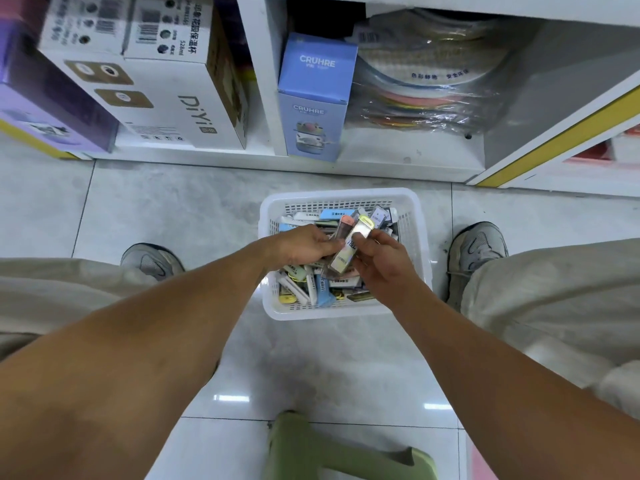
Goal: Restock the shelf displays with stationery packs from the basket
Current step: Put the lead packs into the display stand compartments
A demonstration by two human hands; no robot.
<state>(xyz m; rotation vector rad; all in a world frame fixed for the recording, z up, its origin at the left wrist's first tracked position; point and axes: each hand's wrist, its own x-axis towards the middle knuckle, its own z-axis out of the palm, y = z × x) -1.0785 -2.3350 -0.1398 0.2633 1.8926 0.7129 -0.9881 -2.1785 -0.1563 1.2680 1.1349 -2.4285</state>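
Above the basket (pixel 341 311), our left hand (pixel 304 247) and right hand (pixel 377 259) together gripped a fanned bunch of stationery packs (pixel 349 247); we judged the glossy cases might slide apart and fall.

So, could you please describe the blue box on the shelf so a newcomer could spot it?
Find the white basket on the floor; the bottom shelf lies just beyond it. The blue box stands upright there, left of bagged coloured sheets, the only box marked CRUHRE.

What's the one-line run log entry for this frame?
phase: picking | left hand: holds packs | right hand: holds same packs | basket: on floor, many packs inside | shelf: not reached
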